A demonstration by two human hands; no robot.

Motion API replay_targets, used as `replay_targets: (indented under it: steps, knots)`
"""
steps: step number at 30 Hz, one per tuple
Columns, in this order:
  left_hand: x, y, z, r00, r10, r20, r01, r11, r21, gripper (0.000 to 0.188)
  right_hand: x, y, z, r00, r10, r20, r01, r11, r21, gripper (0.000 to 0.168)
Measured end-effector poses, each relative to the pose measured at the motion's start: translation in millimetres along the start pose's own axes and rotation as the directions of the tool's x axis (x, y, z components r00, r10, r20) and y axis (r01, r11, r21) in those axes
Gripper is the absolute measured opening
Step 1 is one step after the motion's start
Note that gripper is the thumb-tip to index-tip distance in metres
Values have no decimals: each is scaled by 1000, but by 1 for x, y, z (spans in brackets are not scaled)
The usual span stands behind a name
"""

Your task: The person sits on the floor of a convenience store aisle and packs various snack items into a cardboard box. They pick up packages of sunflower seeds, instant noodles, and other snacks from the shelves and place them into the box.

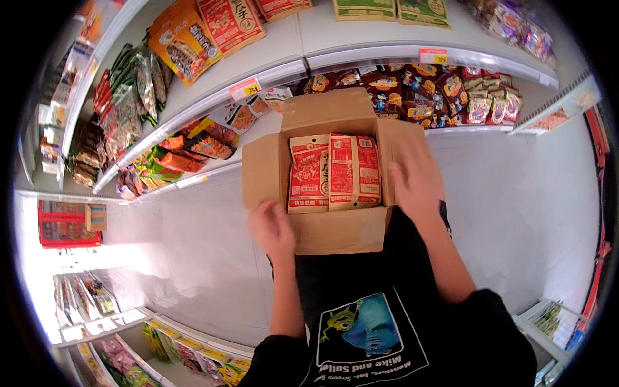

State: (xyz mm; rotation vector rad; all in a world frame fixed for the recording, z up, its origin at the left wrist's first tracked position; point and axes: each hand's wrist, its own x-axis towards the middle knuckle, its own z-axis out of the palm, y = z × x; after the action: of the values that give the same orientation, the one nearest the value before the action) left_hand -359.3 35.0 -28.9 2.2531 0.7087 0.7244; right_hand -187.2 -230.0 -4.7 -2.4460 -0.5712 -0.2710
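An open cardboard box (338, 233) is right before me, its four flaps folded outward. Inside lie red and tan snack packets (309, 174) side by side; a pale band runs down the right-hand packet (355, 169). My left hand (272, 232), blurred, is at the box's near left corner with its fingers loosely bent, holding nothing that I can see. Over the right flap (394, 140) is my right hand (418, 179), also blurred, its fingers apart and nothing in its grasp. What bears the box from below is hidden.
Ahead, a shelf (271, 67) carries red packets (232, 24) and an orange packet (184, 43). Brown snack bags (387, 89) fill the lower shelf beyond the box. Pale floor (203, 251) spreads on both sides. Another stocked shelf (159, 360) is behind me at the left.
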Motion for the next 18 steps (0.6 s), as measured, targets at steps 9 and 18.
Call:
replay_targets:
  steps: [9, 18]
  knots:
    - [28, -10, -30, 800, 420, 429, -355, 907, -227, 46, -52, 11, -21, 971, -42, 234, -162, 601, 782, 52]
    - [52, -8, -56, 633, 469, 616, -606, 795, 17, 44, -16, 4, -25, 673, -530, 516, 553, 824, 126, 61]
